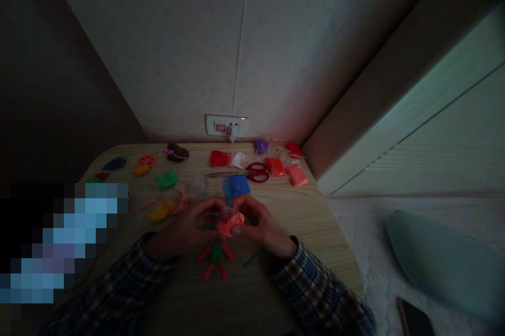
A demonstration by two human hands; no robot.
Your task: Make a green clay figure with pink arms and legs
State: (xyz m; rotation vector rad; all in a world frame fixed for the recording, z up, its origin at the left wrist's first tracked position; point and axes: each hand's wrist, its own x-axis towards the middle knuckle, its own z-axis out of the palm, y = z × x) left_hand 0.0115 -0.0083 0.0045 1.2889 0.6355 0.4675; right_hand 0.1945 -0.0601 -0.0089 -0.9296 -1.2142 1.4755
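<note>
Coral-pink modelling clay (232, 224), partly in clear plastic wrapping, is pinched between both hands over the table. My left hand (185, 228) grips it from the left, with the fingers curled at its upper edge. On the other side, my right hand (261, 226) is closed on it with thumb and fingers. Just below them a small clay figure (216, 253) lies flat, with a green body and coral-pink arms and legs; its top is hidden by the hands. A thin blue stick (252, 258) lies by my right wrist.
Red-handled scissors (257, 172) and a blue clay packet (239, 185) lie beyond the hands. Several clay packets, such as an orange one (275, 166), are at the back right. Green clay (167, 179) and yellow clay (161, 211) lie left. A wall socket (226, 126) is behind.
</note>
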